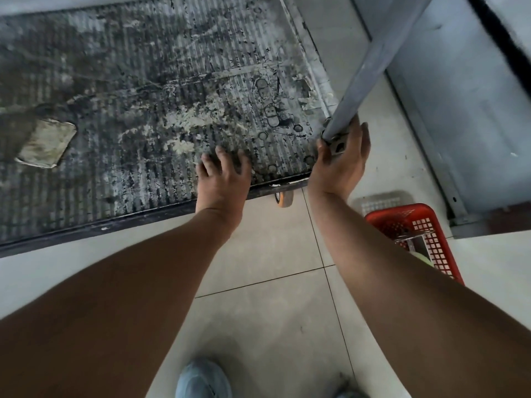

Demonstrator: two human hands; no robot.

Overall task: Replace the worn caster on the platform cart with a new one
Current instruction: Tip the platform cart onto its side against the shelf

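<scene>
Platform cart (143, 96): seen from above, standing on the pale tiled floor (273, 311) and filling the upper left of the view. The deck is covered by a dark ribbed mat (178, 81), heavily scuffed and stained grey-white. A pale torn patch (46, 143) is noted on the mat toward the left.

Caster (284, 198): only one is seen, under the cart's near edge close to the near right corner. It is an orange-tan wheel, partly hidden by the deck rim. Whether it is worn or new cannot be told.

Left hand (222, 179): laid palm-down on the mat just inside the near edge, with the fingers spread and lightly bent. Nothing is held. The caster is located just to its right and lower.

Right hand (342, 156): wrapped round the foot of the grey handle tube (370, 67) at the near right corner, thumb on one side and fingers on the other. A metal bracket (337, 145) at the tube's foot is seen within the grasp. The tube is slanted up toward the top right.

Red basket (413, 231): latticed plastic, set on the floor to the right, partly covered by the right forearm. Its contents are too blurred to be named.

A light blue-grey shoe (202, 380) is seen at the bottom edge, between the forearms.
</scene>
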